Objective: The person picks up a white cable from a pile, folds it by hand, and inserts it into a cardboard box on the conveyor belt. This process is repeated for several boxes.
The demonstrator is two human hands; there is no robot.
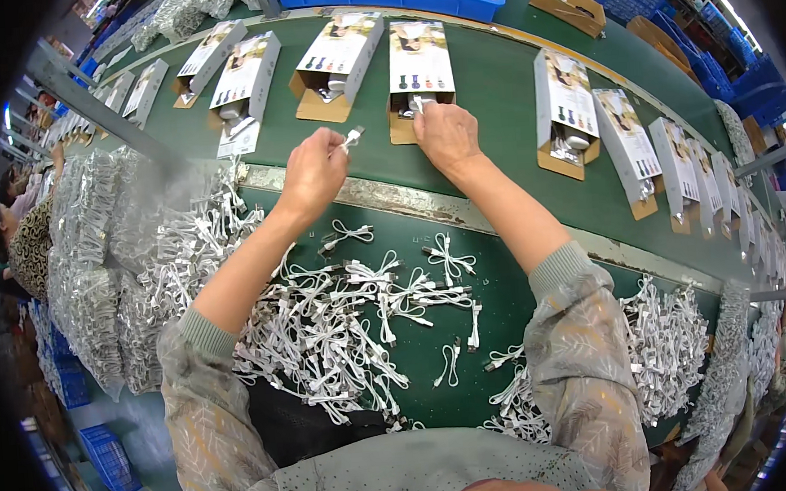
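Left hand (314, 171) is pinching a folded white USB cable (351, 139); right hand (447, 136) is reaching at the open end of a printed carton (420, 57).
The cable is sticking out past the left fingertips, above the green belt (502, 113); what the right fingers are gripping, I cannot tell. Similar cables are lying in a loose pile (322, 331) on the green tabletop (497, 293). Probably it is weighing very little, having soft, springy loops, a smooth cover and hard plugs. Its gathered middle is looking like the best hold, since single loops could be catching on others.
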